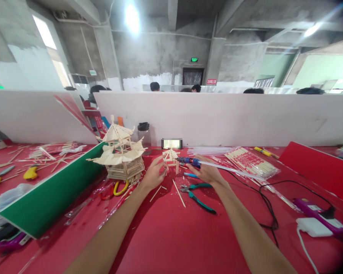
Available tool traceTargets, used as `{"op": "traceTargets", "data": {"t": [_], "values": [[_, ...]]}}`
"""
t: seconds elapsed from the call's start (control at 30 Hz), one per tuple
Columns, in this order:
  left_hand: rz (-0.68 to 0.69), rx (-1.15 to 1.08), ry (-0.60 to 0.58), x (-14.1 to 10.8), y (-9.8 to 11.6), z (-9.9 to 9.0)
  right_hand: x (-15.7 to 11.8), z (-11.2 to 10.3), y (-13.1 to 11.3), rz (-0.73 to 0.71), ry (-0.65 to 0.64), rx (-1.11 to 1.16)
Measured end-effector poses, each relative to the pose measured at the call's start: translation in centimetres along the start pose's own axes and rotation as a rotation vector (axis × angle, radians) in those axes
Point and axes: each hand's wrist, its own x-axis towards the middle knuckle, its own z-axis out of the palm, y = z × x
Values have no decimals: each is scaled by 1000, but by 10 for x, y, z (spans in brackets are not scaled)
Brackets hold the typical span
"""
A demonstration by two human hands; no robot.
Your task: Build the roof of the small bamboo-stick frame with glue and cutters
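Note:
In my right hand point(207, 170) is a blue hot glue gun point(192, 162), its nozzle pointing left and a long clear glue stick point(231, 170) trailing from its back. The nozzle is close to a small pavilion model point(170, 156) made of thin wooden sticks. My left hand point(156, 172) has curled fingers at the left side of this model, gripping it; the exact contact is too small to see. Below my right hand lie green-handled pliers point(200, 194) with spread handles. Loose sticks point(179, 193) are scattered in front of the small model.
A larger stick pavilion point(122, 156) stands left, beside a green board point(57, 190). A phone point(172, 144) and bottle point(143, 133) stand before the white partition point(217, 118). Bagged sticks point(251, 163), black cable point(267, 205) and a purple power strip point(317, 215) lie right.

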Motion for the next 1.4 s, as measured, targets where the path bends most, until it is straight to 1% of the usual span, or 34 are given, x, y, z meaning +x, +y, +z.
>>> {"op": "traceTargets", "data": {"t": [0.1, 0.23, 0.37, 0.6, 0.7, 0.77, 0.87, 1.0, 1.07, 1.13, 1.23, 1.4], "values": [[0, -3, 1, 0, 0, 0, -1, -2, 4, -11, 3, 45], [-2, 3, -9, 0, 2, -2, -1, -2, 9, -57, -66, 61], [-8, 3, -12, 1, 2, -2, -1, 0, 9, -41, -103, 25], [7, 0, 0, 0, 0, 0, 0, 2, 9, -27, -51, 64], [10, 1, 0, 0, -1, 0, -1, 0, 11, -26, -63, 96], [11, 2, 0, 0, -2, 0, -2, -1, 11, 6, -95, 146], [13, 1, 5, 0, -2, 1, -2, -2, 11, 107, -138, 294], [15, 2, 9, 0, -3, 2, 0, -1, 14, 271, -73, 559], [16, 2, 11, 0, -3, 2, 1, -3, 19, 321, -96, 640], [17, 5, 11, 0, -3, 2, 1, -7, 21, 310, -139, 645], [17, 13, 3, 0, -2, 1, 2, -11, 20, 243, -145, 600], [8, 14, -10, 1, -1, -1, 3, -9, 14, 223, -225, 571]]}}
